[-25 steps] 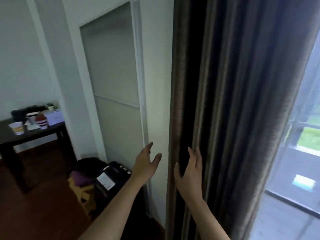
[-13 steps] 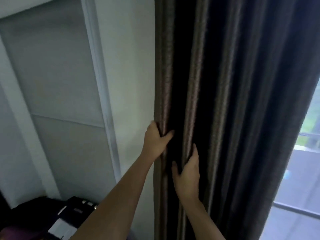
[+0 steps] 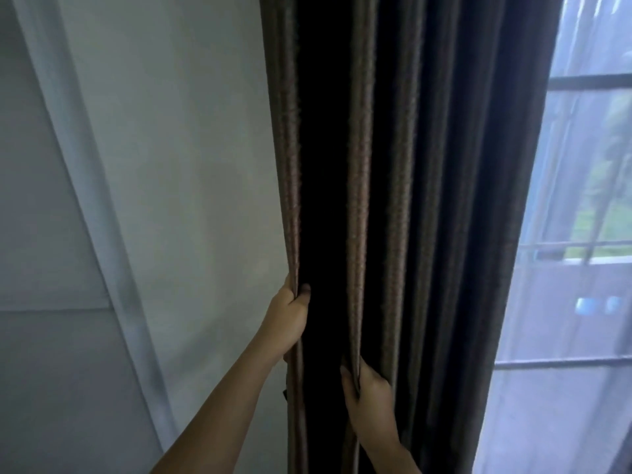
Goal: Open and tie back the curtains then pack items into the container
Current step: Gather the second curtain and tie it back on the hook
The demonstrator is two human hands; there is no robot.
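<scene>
The left hand [image 3: 285, 319] pinches the curtain [image 3: 427, 200] at its outer fold beside the wall [image 3: 178, 148]. Lower down, the right hand [image 3: 367, 395] grips the next fold.

Left hand [image 3: 285, 321] grips the outer fold of the dark curtain [image 3: 427, 200], thumb wrapped over the edge. Right hand [image 3: 367, 395] sits lower and to its right, pinching the next fold. White wall [image 3: 171, 165] left of the left hand; window [image 3: 581, 234] well right of the right hand.
</scene>
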